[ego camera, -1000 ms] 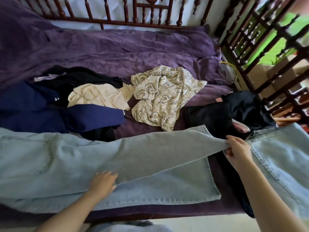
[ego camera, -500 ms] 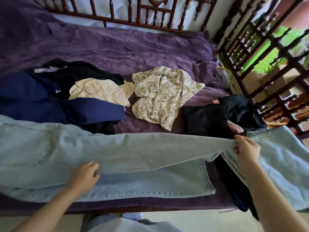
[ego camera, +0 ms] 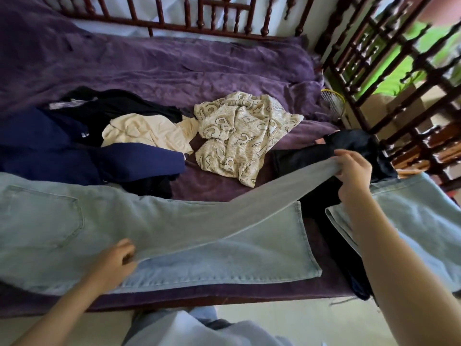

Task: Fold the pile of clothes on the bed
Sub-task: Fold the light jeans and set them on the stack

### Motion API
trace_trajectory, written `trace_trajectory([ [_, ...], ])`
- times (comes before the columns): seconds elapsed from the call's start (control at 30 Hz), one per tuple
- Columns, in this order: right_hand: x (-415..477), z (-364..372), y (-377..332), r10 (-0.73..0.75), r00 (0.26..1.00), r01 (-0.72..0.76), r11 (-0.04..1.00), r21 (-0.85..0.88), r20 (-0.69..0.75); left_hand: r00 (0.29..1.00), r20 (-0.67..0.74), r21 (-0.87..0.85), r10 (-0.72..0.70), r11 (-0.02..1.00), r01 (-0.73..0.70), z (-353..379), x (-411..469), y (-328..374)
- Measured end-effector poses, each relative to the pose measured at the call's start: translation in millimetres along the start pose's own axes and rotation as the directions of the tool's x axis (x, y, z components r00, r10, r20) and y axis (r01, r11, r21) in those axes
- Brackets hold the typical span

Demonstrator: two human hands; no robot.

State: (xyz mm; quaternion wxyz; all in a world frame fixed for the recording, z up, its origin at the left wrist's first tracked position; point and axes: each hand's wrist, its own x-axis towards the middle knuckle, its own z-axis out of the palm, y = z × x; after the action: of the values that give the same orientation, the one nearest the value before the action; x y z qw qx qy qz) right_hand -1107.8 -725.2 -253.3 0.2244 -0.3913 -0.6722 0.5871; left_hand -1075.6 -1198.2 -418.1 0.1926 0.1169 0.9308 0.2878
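In the head view, we looked down at a bed with a purple cover (ego camera: 174,63). The pale blue jeans (ego camera: 62,221) lay across the near edge of the bed, with the pocket end far off to the left of both grips.

The left grip (ego camera: 113,260) was curled on the near edge of the top jeans leg, part way along it, and pinched the cloth. The right grip (ego camera: 353,176) was closed round the far end of that same leg and held it up off the bed. The leg stretched in a line from one grip to the other. The other jeans leg lay flat under it, and its hem sat below and to the left of the right grip.

Under the right arm lay a second piece of pale blue denim (ego camera: 411,221). We could not tell if it was part of the same jeans. Just behind the right grip was a heap of black clothes (ego camera: 306,158).

Beyond the left grip lay a navy blue garment (ego camera: 74,156), with a plain cream top (ego camera: 147,133) and a black garment (ego camera: 124,106) behind it. A crumpled cream cloth with curly marks (ego camera: 239,136) lay to the left of the right grip, further back on the bed.

Far beyond both grips stood a dark wooden rail (ego camera: 199,23). Beyond the right grip we saw a yellow-rimmed racket (ego camera: 333,101) by the bed's corner, with a wooden lattice (ego camera: 399,78) just to its right.
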Motion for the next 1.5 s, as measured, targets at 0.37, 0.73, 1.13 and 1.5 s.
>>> trace_trajectory([
  [0.37, -36.1, -91.1, 152.8, 0.384, 0.89, -0.436, 0.876, -0.208, -0.245, 0.948, 0.304, 0.376, -0.096, 0.926, -0.027, 67.6, -11.4, -3.7],
  [0.73, -61.9, -91.3, 225.4, 0.58, 0.763, -0.64, 0.616, -0.459, -0.285, 0.935, 0.316, 0.369, -0.16, 0.929, 0.035, 81.2, -16.0, 0.0],
  [1.13, -68.8, -70.5, 223.8, 0.82, 0.548, -0.8, 0.571, 0.183, -0.163, 0.891, 0.362, 0.234, -0.275, 0.952, 0.198, 75.8, -14.9, 5.9],
  [1.5, -82.8, -32.7, 187.7, 0.654, 0.664, -0.675, 0.733, 0.086, -0.363, 0.789, 0.502, -0.121, -0.354, 0.875, 0.469, 42.8, -14.6, 4.3],
])
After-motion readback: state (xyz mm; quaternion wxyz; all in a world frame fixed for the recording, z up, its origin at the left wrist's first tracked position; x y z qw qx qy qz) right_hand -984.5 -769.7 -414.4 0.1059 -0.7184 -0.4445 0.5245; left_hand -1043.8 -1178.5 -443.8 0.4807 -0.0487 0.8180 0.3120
